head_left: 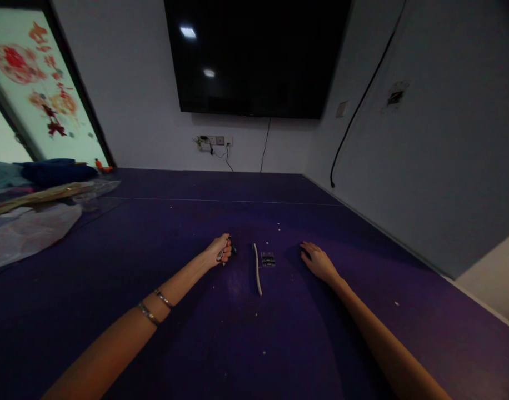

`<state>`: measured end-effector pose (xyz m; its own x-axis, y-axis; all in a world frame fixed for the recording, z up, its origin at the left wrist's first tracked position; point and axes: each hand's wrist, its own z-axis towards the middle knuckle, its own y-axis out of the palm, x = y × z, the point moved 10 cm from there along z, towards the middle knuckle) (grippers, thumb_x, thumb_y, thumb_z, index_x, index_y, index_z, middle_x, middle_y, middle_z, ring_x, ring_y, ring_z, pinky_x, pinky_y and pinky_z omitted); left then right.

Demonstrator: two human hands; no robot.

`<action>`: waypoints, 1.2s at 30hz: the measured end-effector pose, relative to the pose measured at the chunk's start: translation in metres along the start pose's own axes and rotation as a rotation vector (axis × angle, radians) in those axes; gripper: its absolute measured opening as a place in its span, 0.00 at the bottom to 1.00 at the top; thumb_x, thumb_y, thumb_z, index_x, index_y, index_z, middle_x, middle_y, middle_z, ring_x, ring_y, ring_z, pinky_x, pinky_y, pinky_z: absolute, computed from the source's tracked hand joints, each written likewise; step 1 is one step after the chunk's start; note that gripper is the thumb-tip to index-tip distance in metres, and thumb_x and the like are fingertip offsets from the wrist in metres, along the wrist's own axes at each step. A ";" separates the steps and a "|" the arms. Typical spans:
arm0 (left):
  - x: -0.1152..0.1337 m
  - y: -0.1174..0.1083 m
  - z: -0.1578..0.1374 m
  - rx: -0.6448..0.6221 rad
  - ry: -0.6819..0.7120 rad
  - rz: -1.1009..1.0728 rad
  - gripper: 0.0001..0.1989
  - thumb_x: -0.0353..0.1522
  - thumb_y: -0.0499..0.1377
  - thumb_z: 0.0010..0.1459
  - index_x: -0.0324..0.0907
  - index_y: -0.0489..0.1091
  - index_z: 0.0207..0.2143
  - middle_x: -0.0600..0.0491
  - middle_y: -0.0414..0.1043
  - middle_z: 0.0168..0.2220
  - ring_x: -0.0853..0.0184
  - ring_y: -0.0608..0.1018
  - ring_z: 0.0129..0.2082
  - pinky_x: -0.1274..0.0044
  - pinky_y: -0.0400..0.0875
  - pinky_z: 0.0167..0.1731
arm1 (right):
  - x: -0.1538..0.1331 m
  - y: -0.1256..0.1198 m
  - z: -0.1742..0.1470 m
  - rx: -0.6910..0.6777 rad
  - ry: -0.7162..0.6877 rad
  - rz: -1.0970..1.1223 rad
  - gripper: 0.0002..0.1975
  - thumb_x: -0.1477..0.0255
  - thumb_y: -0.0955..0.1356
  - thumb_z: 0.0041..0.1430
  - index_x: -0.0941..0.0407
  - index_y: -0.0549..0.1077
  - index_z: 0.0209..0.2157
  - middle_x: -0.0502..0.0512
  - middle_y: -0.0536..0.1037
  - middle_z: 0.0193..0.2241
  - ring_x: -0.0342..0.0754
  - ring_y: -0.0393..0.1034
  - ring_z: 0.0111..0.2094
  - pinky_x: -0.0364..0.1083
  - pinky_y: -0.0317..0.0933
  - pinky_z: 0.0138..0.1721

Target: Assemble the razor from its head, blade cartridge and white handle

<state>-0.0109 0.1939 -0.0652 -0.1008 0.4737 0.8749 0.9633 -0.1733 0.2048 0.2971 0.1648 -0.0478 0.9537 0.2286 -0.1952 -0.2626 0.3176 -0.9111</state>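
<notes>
My left hand [219, 249] is closed around a small tool [220, 255] with a metallic part and a dark greenish end. Its exact kind is hidden by the fingers. Right of that fist, a short pale cable [258, 272] lies lengthwise on the purple surface [233, 333], with a dark tip at its far end. Beside the cable sits a small clear-and-dark item [268, 259], too small to make out. My right hand [318, 261] rests palm down farther right, fingers extended, holding nothing and apart from the cable.
White specks dot the surface. Clear plastic wrapping [33, 230], a long yellowish item [46, 196] and blue cloth [56, 172] lie at the left. A television [258, 61] hangs ahead above wall sockets [220, 140]. A black cable [363, 100] dangles along the right wall.
</notes>
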 end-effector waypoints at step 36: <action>0.056 0.057 -0.051 -0.057 0.722 0.441 0.14 0.33 0.61 0.48 0.41 0.55 0.27 0.55 0.72 0.24 0.71 0.75 0.19 0.81 0.67 0.18 | -0.025 -0.026 0.001 0.071 0.028 -0.002 0.18 0.71 0.59 0.59 0.61 0.70 0.48 0.65 0.67 0.53 0.54 0.59 0.54 0.51 0.55 0.53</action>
<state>0.0259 0.1665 0.0182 0.1285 -0.3118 0.9414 0.9396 -0.2653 -0.2161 0.2803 0.1519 -0.0191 0.9578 0.2023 -0.2042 -0.2692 0.3824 -0.8839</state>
